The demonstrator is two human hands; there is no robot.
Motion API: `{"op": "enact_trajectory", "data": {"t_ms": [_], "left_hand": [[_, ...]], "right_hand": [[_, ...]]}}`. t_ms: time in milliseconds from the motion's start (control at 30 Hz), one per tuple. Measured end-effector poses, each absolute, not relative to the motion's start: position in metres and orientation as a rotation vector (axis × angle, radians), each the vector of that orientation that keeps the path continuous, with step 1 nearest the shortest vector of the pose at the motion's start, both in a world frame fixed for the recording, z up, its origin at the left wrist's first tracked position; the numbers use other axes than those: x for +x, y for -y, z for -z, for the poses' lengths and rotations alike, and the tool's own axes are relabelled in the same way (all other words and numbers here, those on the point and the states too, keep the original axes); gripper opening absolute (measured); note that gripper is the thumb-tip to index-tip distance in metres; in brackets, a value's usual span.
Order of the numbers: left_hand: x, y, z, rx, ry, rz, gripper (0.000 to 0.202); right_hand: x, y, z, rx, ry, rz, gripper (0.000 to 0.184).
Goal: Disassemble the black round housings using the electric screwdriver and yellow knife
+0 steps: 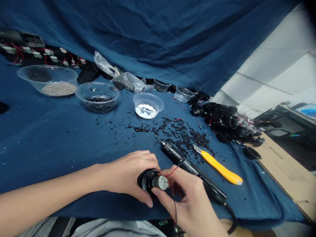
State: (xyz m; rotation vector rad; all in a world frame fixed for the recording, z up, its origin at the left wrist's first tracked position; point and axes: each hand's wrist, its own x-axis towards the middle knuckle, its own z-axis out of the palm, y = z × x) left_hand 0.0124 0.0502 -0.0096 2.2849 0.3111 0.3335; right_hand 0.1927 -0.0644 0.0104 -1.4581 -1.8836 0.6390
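Note:
My left hand [133, 172] is wrapped round a black round plastic housing [146, 179], its open side turned to the right. Between the thumb and fingers of my right hand [187, 194] is a small cylindrical motor [161, 182] with a pale end cap, held at the mouth of the housing. A red wire and a dark wire run from the motor past my right hand. How deep the motor sits in the housing is hidden. Just beyond my right hand lies a black electric screwdriver [192, 169], and past it a yellow utility knife [219, 166].
Small black parts [172, 131] are scattered beyond the screwdriver. Clear bowls hold screws [59, 89], dark pieces [98, 102] and white bits [146, 111]. Black housings [219, 118] are heaped at the right, and wired motors [49, 52] lie far left. Plastic bags [129, 81] lie at the back.

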Motion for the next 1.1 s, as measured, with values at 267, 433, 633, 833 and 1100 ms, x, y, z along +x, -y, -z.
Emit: {"op": "enact_trajectory", "data": {"t_ms": [267,433,633,833,1100], "left_hand": [[0.012,-0.051,0.014,2.258,-0.270,-0.390,0.048],[0.013,-0.050,0.011,2.264,-0.311,-0.355,0.047],[0.014,-0.050,0.008,2.237,-0.302,-0.351,0.044],[0.014,-0.051,0.008,2.245,-0.326,-0.296,0.042],[0.014,-0.050,0.007,2.219,-0.390,-0.219,0.046]], "right_hand": [[0.190,0.056,-0.024,-1.462,1.974,-0.838,0.008],[0.192,0.057,-0.019,-1.493,1.960,-0.877,0.008],[0.194,0.058,-0.014,-1.403,1.983,-0.744,0.012],[0.196,0.054,-0.013,-1.361,1.972,-0.867,0.018],[0.196,0.052,-0.004,-1.414,1.917,-0.913,0.020]]}}
